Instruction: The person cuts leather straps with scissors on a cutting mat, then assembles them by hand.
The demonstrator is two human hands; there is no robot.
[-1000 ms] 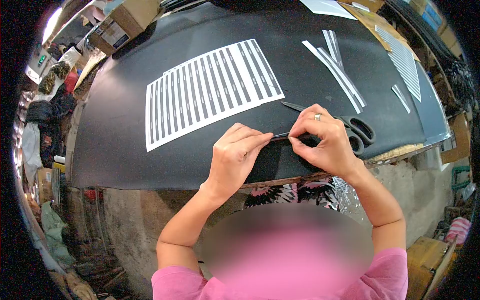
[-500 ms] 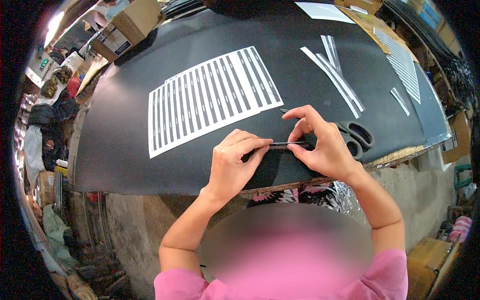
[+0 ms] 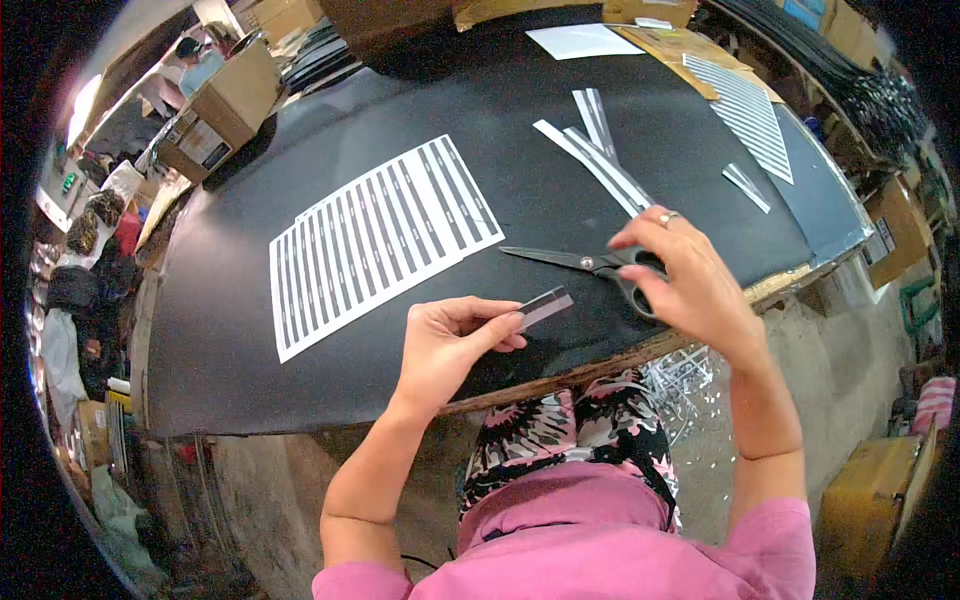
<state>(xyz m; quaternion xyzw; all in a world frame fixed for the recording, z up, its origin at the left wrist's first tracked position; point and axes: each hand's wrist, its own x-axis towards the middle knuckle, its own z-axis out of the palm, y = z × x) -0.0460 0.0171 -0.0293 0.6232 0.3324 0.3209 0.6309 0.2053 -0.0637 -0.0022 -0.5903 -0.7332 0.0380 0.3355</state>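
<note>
My left hand [image 3: 455, 350] pinches a short printed strip [image 3: 545, 307], dark along one edge and pale along the other, between thumb and fingers. A pair of scissors [image 3: 588, 262] with dark handles lies on the black tabletop [image 3: 220, 370], blades pointing left. Over the scissors' handles is my right hand [image 3: 695, 285], its thumb and fingers apart and partly covering the loops. Sheets with black and white stripes [image 3: 380, 235] lie to the left, one overlapping another. Beyond my right hand, several long cut strips [image 3: 597, 165] lie across each other.
A smaller cut strip [image 3: 747, 188] and a striped sheet [image 3: 745, 115] lie at the right, near brown cardboard [image 3: 665, 62]. A white sheet [image 3: 583, 41] is at the back. Paper scraps [image 3: 685, 385] litter the floor. Another person [image 3: 200, 68] is behind a cardboard box [image 3: 225, 110].
My right hand has let go of the strip and moved right, over the scissors' handles. My left hand keeps the strip, now turned to show its face. The view has shifted.
</note>
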